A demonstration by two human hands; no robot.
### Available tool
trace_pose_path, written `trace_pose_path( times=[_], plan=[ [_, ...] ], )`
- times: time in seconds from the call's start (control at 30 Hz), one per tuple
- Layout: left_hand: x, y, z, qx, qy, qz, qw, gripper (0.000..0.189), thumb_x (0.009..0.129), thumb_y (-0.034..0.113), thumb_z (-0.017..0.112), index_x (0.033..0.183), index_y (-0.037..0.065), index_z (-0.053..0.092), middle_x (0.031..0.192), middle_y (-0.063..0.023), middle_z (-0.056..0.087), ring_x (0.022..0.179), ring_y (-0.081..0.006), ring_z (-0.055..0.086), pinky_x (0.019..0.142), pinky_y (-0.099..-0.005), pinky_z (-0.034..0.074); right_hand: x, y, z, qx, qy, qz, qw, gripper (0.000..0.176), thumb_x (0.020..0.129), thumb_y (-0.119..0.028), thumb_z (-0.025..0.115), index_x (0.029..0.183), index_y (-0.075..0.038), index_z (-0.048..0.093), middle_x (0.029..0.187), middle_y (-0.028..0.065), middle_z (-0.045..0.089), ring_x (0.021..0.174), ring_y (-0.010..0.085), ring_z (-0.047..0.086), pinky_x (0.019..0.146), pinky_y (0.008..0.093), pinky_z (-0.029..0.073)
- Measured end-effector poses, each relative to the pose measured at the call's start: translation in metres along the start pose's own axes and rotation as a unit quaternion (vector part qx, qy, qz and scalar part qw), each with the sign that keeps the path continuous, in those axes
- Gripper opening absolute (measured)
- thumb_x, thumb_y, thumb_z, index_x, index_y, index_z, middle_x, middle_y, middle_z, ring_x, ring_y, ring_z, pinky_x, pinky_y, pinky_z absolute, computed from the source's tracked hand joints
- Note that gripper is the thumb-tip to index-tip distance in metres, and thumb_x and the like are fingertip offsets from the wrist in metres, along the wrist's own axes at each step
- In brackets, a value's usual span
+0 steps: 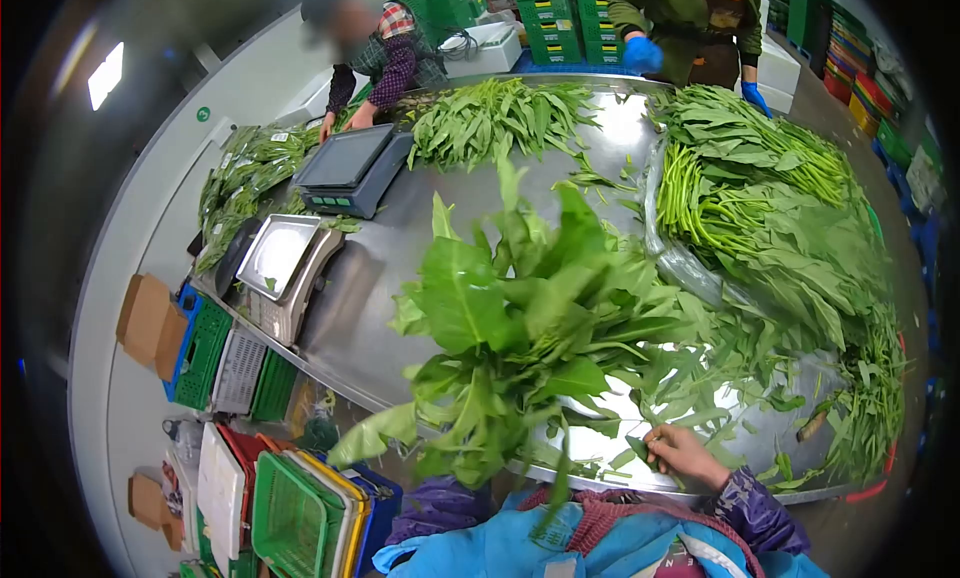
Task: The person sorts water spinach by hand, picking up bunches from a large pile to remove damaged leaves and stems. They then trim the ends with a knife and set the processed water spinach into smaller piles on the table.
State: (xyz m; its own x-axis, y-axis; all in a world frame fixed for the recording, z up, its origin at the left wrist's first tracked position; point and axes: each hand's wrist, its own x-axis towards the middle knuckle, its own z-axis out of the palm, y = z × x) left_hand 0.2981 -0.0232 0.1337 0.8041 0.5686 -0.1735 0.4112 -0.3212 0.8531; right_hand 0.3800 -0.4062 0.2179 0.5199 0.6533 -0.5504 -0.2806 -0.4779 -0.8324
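A large bunch of water spinach (520,318) is raised above the front of the steel table, leaves toward the camera. My left hand is hidden behind it; only the purple left sleeve (440,506) shows, leading up to the bunch, which hangs in the air on that side. My right hand (682,454) is low over the table's front edge, fingers pinched together at a small green leaf (640,446). Around it lie loose leaves and stems. A big pile of water spinach (770,208) covers the right side of the table, partly on clear plastic (685,263).
Two weighing scales, a silver one (285,263) and a dark one (350,163), stand at the left. Another heap of greens (500,118) lies at the back. Two co-workers stand beyond the table, one with a blue glove (642,55). Crates (290,513) are stacked at the lower left.
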Motion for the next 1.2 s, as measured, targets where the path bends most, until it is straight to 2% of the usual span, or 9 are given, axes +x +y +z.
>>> trace_pose_path(
  times=[0.37, 0.57, 0.63, 0.77, 0.97, 1.03, 1.07, 1.1, 1.2],
  plan=[
    [-0.005, 0.030, 0.004, -0.085, -0.041, -0.045, 0.995, 0.031, 0.077, 0.009, 0.063, 0.105, -0.001, 0.054, 0.100, -0.0083, 0.059, 0.084, -0.0164, 0.058, 0.076, -0.0279, 0.047, 0.005, 0.008, 0.000, 0.030, -0.002, 0.005, 1.000, 0.015, 0.088, -0.013, 0.051, 0.095, 0.000, 0.054, 0.067, 0.0034, 0.060, 0.047, 0.0068, 0.052, 0.043, 0.0211, 0.041],
    [-0.027, 0.127, 0.020, -0.287, -0.095, -0.111, 0.947, 0.030, 0.076, 0.005, 0.064, 0.103, -0.002, 0.054, 0.097, -0.0086, 0.059, 0.081, -0.0163, 0.058, 0.073, -0.0280, 0.048, -0.001, -0.031, 0.016, -0.052, -0.001, -0.054, 0.997, 0.020, 0.084, -0.014, 0.057, 0.099, -0.001, 0.057, 0.053, -0.0032, 0.043, 0.047, 0.0048, 0.037, 0.044, 0.0234, 0.030],
    [-0.046, 0.167, 0.023, -0.305, -0.106, -0.139, 0.936, 0.028, 0.070, -0.002, 0.064, 0.097, 0.000, 0.056, 0.085, -0.0059, 0.059, 0.069, -0.0142, 0.058, 0.061, -0.0269, 0.048, -0.001, -0.056, 0.025, -0.016, -0.007, -0.079, 0.997, 0.021, 0.085, -0.013, 0.057, 0.102, -0.001, 0.055, 0.053, -0.0039, 0.043, 0.047, 0.0042, 0.037, 0.044, 0.0225, 0.029],
    [-0.061, 0.175, 0.035, -0.322, -0.126, -0.112, 0.932, 0.023, 0.071, -0.001, 0.063, 0.093, -0.004, 0.057, 0.087, -0.0061, 0.061, 0.075, -0.0140, 0.058, 0.067, -0.0267, 0.046, 0.021, -0.071, 0.035, 0.044, 0.040, -0.155, 0.986, 0.038, 0.083, -0.019, 0.061, 0.112, 0.002, 0.050, 0.077, 0.0063, 0.058, 0.069, 0.0101, 0.055, 0.062, 0.0228, 0.044],
    [-0.074, 0.174, 0.053, -0.101, -0.044, 0.117, 0.987, 0.044, 0.069, 0.012, 0.067, 0.107, -0.001, 0.048, 0.087, -0.0163, 0.061, 0.078, -0.0332, 0.060, 0.067, -0.0375, 0.047, 0.038, -0.119, 0.057, -0.065, 0.121, -0.287, 0.948, 0.061, 0.080, -0.034, 0.062, 0.123, 0.004, 0.041, 0.113, 0.0194, 0.052, 0.102, 0.0272, 0.052, 0.083, 0.0352, 0.044],
    [-0.091, 0.189, 0.052, 0.016, -0.041, 0.179, 0.983, 0.058, 0.067, 0.018, 0.069, 0.116, 0.002, 0.040, 0.094, -0.0233, 0.056, 0.085, -0.0417, 0.057, 0.070, -0.0415, 0.047, 0.036, -0.126, 0.053, -0.046, 0.051, -0.223, 0.972, 0.062, 0.080, -0.036, 0.060, 0.123, 0.005, 0.040, 0.117, 0.0192, 0.050, 0.106, 0.0283, 0.050, 0.088, 0.0365, 0.042],
    [-0.098, 0.184, 0.054, 0.093, -0.071, 0.172, 0.978, 0.066, 0.069, 0.017, 0.070, 0.121, 0.002, 0.033, 0.105, -0.0200, 0.053, 0.092, -0.0335, 0.058, 0.075, -0.0385, 0.047, 0.035, -0.126, 0.051, -0.025, -0.022, -0.165, 0.986, 0.063, 0.081, -0.037, 0.059, 0.123, 0.005, 0.039, 0.121, 0.0189, 0.048, 0.109, 0.0295, 0.048, 0.092, 0.0377, 0.039],
    [-0.105, 0.175, 0.054, 0.091, -0.080, 0.170, 0.978, 0.066, 0.069, 0.017, 0.070, 0.121, 0.002, 0.033, 0.105, -0.0200, 0.053, 0.092, -0.0335, 0.058, 0.075, -0.0385, 0.047, 0.059, -0.069, 0.058, 0.035, 0.014, -0.063, 0.997, 0.056, 0.085, -0.038, 0.052, 0.123, 0.002, 0.041, 0.118, 0.0158, 0.051, 0.108, 0.0250, 0.051, 0.093, 0.0348, 0.039],
    [-0.124, 0.160, 0.049, -0.288, -0.258, -0.090, 0.918, 0.064, 0.079, 0.014, 0.066, 0.126, 0.001, 0.024, 0.115, -0.0111, 0.046, 0.105, -0.0168, 0.048, 0.088, -0.0304, 0.042, 0.033, -0.074, 0.051, 0.430, -0.059, 0.058, 0.899, 0.043, 0.093, -0.035, 0.034, 0.123, -0.005, 0.044, 0.119, 0.0102, 0.053, 0.107, 0.0195, 0.053, 0.093, 0.0324, 0.041]
  ],
)
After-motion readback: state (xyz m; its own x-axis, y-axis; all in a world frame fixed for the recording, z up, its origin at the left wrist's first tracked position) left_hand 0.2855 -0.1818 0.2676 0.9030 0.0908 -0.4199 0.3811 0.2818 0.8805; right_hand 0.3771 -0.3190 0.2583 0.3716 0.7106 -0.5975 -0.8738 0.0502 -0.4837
